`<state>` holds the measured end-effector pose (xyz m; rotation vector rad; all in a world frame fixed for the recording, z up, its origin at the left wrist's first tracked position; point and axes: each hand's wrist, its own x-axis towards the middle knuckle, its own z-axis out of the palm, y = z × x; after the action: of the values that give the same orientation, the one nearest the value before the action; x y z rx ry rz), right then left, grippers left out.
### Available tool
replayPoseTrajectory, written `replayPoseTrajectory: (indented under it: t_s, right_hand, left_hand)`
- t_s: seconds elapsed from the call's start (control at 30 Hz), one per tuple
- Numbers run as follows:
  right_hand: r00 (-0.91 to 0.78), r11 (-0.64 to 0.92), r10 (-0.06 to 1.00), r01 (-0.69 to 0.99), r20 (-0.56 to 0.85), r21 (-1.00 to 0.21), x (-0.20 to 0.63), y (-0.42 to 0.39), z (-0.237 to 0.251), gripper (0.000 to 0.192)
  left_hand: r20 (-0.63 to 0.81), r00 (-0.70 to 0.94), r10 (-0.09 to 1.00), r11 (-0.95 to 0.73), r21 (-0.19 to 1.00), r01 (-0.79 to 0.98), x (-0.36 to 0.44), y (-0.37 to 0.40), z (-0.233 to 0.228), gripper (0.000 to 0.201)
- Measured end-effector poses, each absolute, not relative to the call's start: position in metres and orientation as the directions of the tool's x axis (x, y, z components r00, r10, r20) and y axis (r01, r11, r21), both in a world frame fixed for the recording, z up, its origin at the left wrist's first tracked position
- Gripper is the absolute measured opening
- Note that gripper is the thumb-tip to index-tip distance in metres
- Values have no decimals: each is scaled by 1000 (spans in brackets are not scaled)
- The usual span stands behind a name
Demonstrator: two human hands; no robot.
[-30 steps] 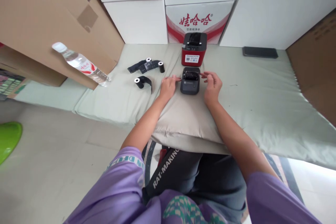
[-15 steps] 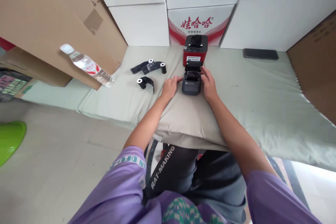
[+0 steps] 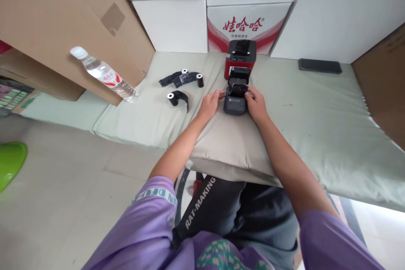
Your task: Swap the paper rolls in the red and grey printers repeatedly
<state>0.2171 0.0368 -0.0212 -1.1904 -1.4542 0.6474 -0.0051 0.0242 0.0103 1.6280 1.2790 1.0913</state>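
Head view, looking down: the small dark label printer (image 3: 235,102) sits on the pale green cushion (image 3: 316,126), lid tipped up and back, the roll bay open on top. The left hand (image 3: 209,106) rests flat on the cushion against the printer's left side, fingers loosely spread and touching its edge, clasping nothing. The right hand (image 3: 257,104) sits tight against the printer's right side, fingertips curled onto the open bay's rim; whether they pinch anything inside is too small to tell.

Just behind the printer stands a red printer (image 3: 240,57) with a black top, nearly touching the raised lid. Behind that again, a red-and-white carton (image 3: 245,27) among plain white boxes. Left of the dark printer, two black ribbon rolls: the nearer roll (image 3: 177,97) with its tail curling, and the farther roll pair (image 3: 183,78) with film strung between white cores. Further left, a water bottle (image 3: 103,74) leans against a brown cardboard box (image 3: 57,21). Well right of the printer, a black phone (image 3: 320,66) lies flat on the cushion.
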Motion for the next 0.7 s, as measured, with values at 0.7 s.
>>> replayPoseTrajectory:
  t_s: [0.7]
  right_hand:
    - [-194, 415, 896, 687, 399, -596, 232, 47, 29, 28]
  left_hand:
    - [138, 107, 985, -166, 932, 321, -4, 29, 7, 62]
